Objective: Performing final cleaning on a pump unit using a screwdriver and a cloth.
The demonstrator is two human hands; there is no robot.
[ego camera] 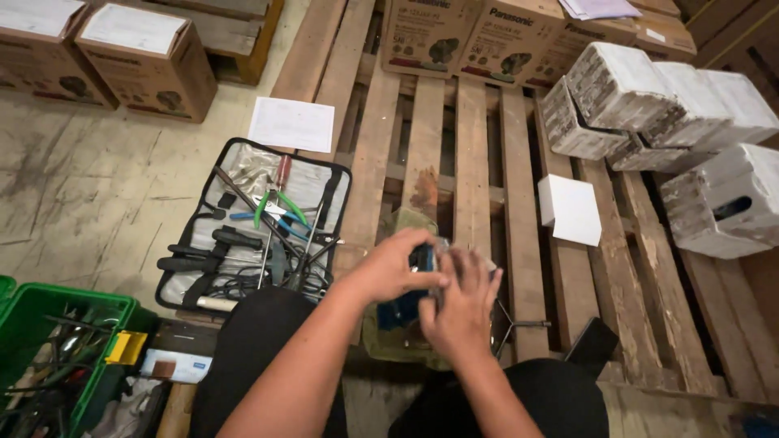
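Seen from above, a person's left hand [398, 268] and right hand [461, 307] meet at picture centre over a wooden pallet [475, 146]. Both hands' fingers curl closed around a small dark blue object [422, 261], blurred and mostly hidden, above an olive cloth [406, 221]. At nine o'clock lies an open tool pouch [260, 227]; at three o'clock, a white block [570, 209].

The pallet [475, 162] is rough, bare wood. The boxes [142, 57] are matt brown cardboard. The tool pouch [251, 227] looks like black cloth, the crate [49, 312] glossy green plastic, the foam blocks [641, 97] rough white.
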